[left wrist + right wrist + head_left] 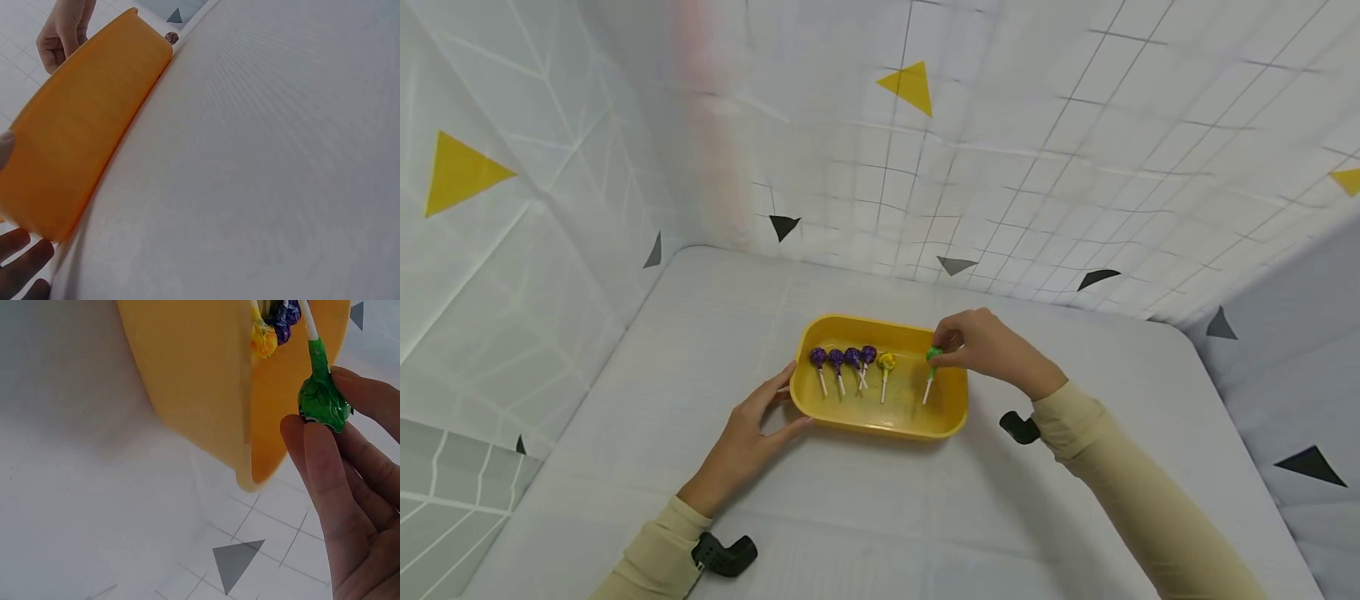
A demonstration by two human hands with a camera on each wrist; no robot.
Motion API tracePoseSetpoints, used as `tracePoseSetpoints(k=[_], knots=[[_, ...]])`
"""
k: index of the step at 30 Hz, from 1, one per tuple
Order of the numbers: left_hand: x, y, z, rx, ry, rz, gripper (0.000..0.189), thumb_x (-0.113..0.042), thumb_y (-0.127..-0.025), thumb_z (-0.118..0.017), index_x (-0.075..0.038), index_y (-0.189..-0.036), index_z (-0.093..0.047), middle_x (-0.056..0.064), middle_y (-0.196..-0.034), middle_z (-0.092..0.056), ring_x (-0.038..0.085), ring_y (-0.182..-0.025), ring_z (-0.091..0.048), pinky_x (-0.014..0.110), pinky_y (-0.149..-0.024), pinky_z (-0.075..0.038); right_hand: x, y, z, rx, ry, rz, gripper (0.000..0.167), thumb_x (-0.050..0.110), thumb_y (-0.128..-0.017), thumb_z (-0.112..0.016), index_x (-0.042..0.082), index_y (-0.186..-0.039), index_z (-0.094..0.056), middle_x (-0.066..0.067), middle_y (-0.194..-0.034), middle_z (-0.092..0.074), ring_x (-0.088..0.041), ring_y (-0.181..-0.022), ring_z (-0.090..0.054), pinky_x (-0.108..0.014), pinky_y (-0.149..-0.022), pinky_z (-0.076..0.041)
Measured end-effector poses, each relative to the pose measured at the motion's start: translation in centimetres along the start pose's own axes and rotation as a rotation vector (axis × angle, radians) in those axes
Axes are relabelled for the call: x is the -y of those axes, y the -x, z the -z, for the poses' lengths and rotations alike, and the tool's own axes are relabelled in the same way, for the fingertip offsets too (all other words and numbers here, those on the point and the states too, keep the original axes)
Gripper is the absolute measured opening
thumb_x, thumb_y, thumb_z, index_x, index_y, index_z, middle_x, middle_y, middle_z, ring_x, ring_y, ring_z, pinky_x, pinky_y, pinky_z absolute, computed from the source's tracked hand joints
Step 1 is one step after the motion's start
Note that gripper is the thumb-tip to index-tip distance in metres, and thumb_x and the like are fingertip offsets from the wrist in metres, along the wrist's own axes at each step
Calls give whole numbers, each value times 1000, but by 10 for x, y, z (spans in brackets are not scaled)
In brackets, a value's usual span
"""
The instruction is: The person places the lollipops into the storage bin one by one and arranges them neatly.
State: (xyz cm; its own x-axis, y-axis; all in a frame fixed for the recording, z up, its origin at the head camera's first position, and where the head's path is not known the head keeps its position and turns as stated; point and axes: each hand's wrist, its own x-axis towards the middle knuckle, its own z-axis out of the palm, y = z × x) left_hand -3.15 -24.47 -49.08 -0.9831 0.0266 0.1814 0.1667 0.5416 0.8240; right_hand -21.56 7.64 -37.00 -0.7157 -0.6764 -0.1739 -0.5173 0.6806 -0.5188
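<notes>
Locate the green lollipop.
In the head view, the green lollipop is pinched in the right hand at the right end of the yellow tray, right of the yellow lollipop.

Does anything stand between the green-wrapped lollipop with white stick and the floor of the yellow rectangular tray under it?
Nothing visible does. The right hand pinches the green-wrapped lollipop over the right end of the yellow tray; the visible floor there is bare. The nearest other, a yellow-wrapped lollipop, lies apart to the left.
</notes>
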Motion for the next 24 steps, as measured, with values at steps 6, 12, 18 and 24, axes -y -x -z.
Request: tracePoseSetpoints(k=[6,12,18,24], knots=[[0,0,0,0,5,4,87,-39,-92,-78,-27,-164,-30,-2,-165,-41,18,-135,-58,39,-122,-42,6,-10,-4,37,17,24,15,23,-85,-87,14,-91,-77,1,-90,-77,-12,-83,-71,-30,-77,-65],[-1,0,1,-1,5,5,87,-39,-92,-78,-26,-164,-30,-2,-165,-41,18,-135,-59,38,-122,-42,12,-23,-9,87,72,51,14,21,-87,-86,12,-90,-75,0,-89,-76,-12,-83,-70,-30,-79,-65],[-2,1,2,4,19,8,87,-41,-92,-78,-25,-164,-30,1,-165,-41,18,-136,-58,38,-122,-42,19,-36,-14,134,143,49,14,21,-87,-85,11,-88,-76,-1,-88,-76,-13,-80,-68,-29,-78,-64],[-4,0,2,8,25,12,87,-40,-92,-78,-27,-164,-30,2,-165,-41,19,-136,-58,38,-122,-42,23,-44,-20,159,169,24,14,20,-87,-85,9,-90,-76,-2,-89,-76,-14,-81,-67,-28,-77,-63]])
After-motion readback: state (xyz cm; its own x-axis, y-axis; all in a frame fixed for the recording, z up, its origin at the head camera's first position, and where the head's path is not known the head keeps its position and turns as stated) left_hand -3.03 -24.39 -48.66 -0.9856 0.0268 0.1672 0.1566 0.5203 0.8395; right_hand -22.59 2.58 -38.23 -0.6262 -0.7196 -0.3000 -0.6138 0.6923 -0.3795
